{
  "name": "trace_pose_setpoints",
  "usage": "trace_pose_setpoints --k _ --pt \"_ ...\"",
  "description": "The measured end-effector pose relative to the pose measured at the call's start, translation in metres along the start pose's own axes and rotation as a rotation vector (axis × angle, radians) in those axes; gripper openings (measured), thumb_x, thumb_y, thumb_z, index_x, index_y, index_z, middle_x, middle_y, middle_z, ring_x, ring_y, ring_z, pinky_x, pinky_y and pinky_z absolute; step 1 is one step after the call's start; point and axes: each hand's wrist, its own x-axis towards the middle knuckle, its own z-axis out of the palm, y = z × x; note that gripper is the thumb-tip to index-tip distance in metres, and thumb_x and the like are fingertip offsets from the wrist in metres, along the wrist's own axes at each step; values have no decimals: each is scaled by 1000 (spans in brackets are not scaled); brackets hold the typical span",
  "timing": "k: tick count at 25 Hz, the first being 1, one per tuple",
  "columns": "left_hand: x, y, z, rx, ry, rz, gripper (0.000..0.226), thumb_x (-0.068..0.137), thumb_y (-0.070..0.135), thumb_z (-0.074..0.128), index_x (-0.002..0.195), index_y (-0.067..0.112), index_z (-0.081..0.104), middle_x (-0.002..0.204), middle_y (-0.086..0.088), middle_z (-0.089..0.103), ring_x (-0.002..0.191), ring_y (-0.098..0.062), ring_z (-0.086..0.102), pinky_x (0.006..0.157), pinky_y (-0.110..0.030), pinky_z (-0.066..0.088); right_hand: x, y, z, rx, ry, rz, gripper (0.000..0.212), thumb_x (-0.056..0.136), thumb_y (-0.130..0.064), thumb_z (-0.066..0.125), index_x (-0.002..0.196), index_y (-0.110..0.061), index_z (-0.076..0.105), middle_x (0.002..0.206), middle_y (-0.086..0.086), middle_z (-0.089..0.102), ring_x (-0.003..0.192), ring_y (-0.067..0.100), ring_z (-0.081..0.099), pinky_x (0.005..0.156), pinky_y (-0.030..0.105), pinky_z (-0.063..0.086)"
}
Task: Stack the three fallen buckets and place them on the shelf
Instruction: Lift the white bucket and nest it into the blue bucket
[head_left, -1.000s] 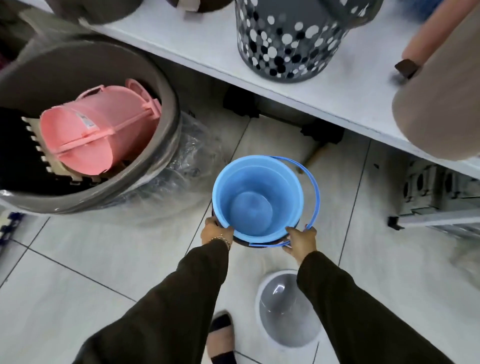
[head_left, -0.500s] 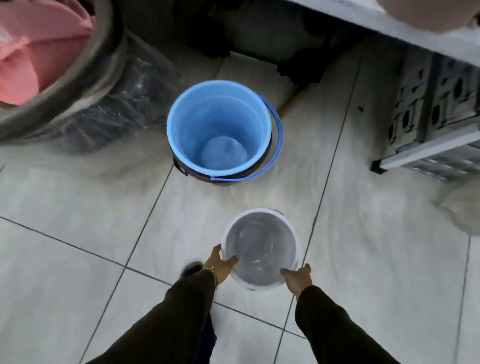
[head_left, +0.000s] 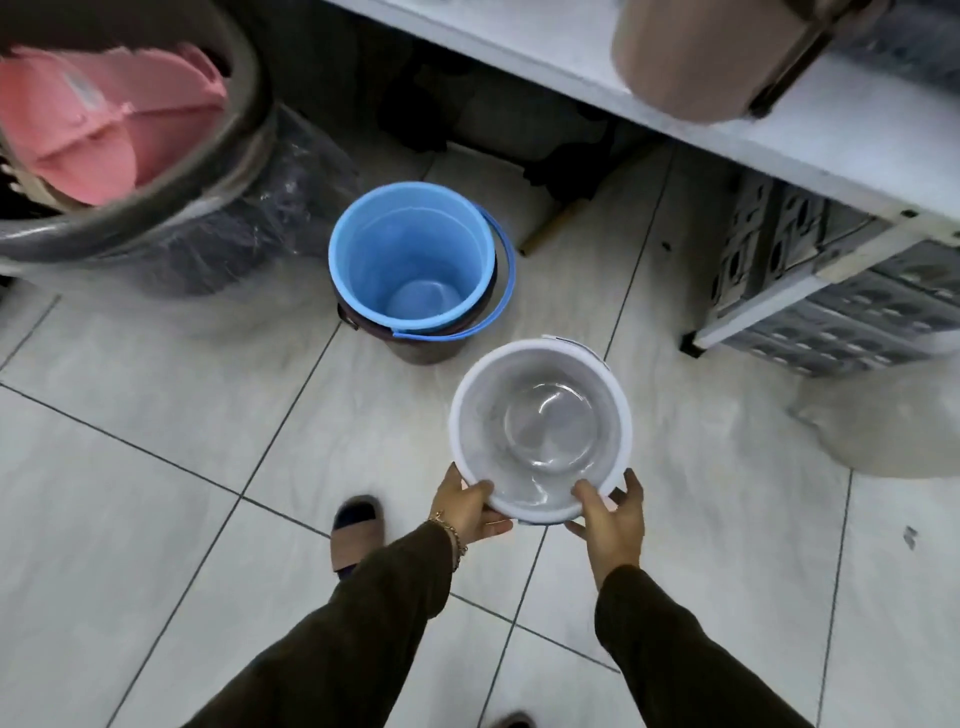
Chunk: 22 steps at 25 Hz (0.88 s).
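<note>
Left hand and right hand are both gripping the white bucket rim, apparently clear of the floor, near the blue bucket.

— Where does the one view look from?

— From the person's head, steeply down onto the tiled floor, forearms reaching in from the bottom edge.

— How near?

— Close: the hands sit low in the centre. The shelf edge crosses the top right corner.
</note>
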Motion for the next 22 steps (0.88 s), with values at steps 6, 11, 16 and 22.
trace_pose_setpoints --k 6,11,16,22 --pt "-54 129 -13 -145 17 257 40 100 10 50 138 19 41 113 -17 62 73 -28 69 67 -39 60 -40 -146 59 21 -59 -372 43 79 -20 83 115 -25 60 103 -1 73 90 20 75 82 38 63" --pt "-27 229 -71 -131 136 389 37 99 12 53 136 10 45 116 -19 61 59 -23 73 52 -31 62 -20 -198 161 15 -247 -359 20 90 -8 70 105 -17 60 94 9 68 72 22 72 56 29 62" --pt "52 267 -108 25 254 311 37 95 7 58 129 18 48 116 -19 63 79 -38 67 78 -49 59 33 -181 238 14 -226 -169 35 88 7 67 121 0 56 112 21 66 85 32 71 61 35 64" --pt "133 259 -134 349 426 59 97 85 52 66 158 15 15 155 -21 36 137 -39 43 111 -47 42 84 -139 264 -241 29 -82 78 79 -20 83 143 -14 39 143 19 48 123 41 56 98 56 53"
